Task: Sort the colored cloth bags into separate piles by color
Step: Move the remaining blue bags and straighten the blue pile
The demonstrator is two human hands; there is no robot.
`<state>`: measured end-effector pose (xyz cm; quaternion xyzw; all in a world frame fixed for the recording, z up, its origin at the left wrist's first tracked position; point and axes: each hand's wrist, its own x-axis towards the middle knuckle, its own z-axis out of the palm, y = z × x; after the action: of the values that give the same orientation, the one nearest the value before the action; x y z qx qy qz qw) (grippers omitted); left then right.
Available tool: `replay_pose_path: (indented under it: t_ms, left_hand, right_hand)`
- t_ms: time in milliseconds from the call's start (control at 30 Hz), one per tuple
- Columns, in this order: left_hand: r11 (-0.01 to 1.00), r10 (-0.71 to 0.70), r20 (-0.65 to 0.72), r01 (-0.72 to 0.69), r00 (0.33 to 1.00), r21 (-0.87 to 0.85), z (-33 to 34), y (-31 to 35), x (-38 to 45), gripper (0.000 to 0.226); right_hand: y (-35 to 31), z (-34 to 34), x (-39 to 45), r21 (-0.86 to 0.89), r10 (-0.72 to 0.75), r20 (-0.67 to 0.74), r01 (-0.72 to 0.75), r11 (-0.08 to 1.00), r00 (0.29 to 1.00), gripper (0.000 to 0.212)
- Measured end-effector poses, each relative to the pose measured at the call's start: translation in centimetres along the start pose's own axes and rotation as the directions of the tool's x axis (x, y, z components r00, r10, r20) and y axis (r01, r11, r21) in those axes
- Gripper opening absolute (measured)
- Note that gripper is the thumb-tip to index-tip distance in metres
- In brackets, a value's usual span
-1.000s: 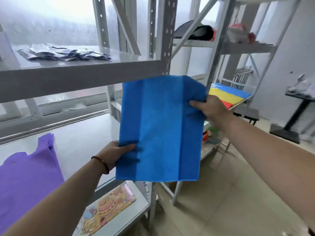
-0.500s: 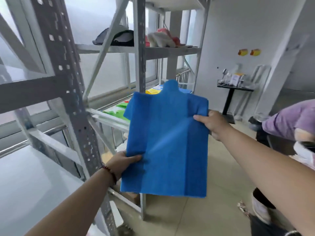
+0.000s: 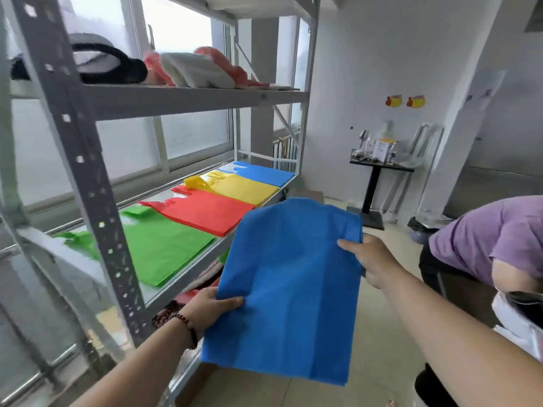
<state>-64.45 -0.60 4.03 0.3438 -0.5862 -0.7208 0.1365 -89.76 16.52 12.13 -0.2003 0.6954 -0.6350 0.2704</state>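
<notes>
Blue nonwoven cloth fills the middle of our view: a blue bag [image 3: 291,292] held flat in the air between our two hands, beside the grey metal shelving rack [image 3: 88,177] and clear of its shelf. Our left hand [image 3: 210,306] pinches the bag's lower left edge, thumb lying on top of the cloth and the other fingers hidden beneath it; a dark beaded bracelet [image 3: 188,324] circles that wrist. Our right hand [image 3: 371,259] pinches the bag's upper right edge the same way, thumb on the upper face, the remaining fingers out of sight behind the fabric. The bag tilts away from us, its far end rising toward the rack's middle shelf. On that shelf four piles lie in a row: a green pile [image 3: 164,245] nearest us, then a red pile [image 3: 205,211], a yellow pile [image 3: 238,186], and a blue pile [image 3: 264,173] at the far end. The held bag's far edge overlaps the rack's front rail in our view, roughly level with the red pile, and we cannot tell whether it touches the rail. On the rack's upper shelf sit a dark cap [image 3: 108,66] and some pale and pinkish cloth items [image 3: 199,69]. Beyond the rack, against the white wall, stands a small black pedestal surface [image 3: 379,168] carrying bottles and a box. Opposite the rack, at our right, another person in a purple shirt [image 3: 493,233] bends forward.
</notes>
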Motion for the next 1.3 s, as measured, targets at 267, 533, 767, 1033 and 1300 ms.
replay_pose_path:
  t_ms: [267,533,767,1033,1300]
  left_hand:
    - [0.999,-0.036,-0.033,0.035,0.999,-0.024,3.4,2.9,13.8,0.018]
    - [0.998,-0.022,-0.032,0.02,0.999,-0.056,3.8,7.3,30.6,0.069]
    - [0.999,-0.045,-0.026,0.044,0.999,-0.022,5.7,12.2,43.7,0.074]
    - [0.993,-0.078,-0.162,0.061,0.984,-0.105,10.2,16.0,57.0,0.045]
    - [0.962,-0.115,-0.384,0.006,0.916,-0.274,14.7,18.7,67.9,0.055]
  right_hand:
    - [-0.4,-2.3,15.4,0.011,0.037,0.035,-0.038,0.999,0.999,0.011]
    - [-1.6,-1.7,33.7,-0.035,0.053,0.055,-0.051,0.998,0.997,0.008]
    - [-3.4,-3.0,48.3,-0.081,0.052,0.059,-0.047,0.996,0.997,0.01]
    - [-4.4,-3.8,66.9,-0.135,0.024,0.218,0.006,0.991,0.976,0.005]
    - [-7.9,-0.6,84.3,-0.198,0.053,0.46,0.044,0.979,0.886,0.009]
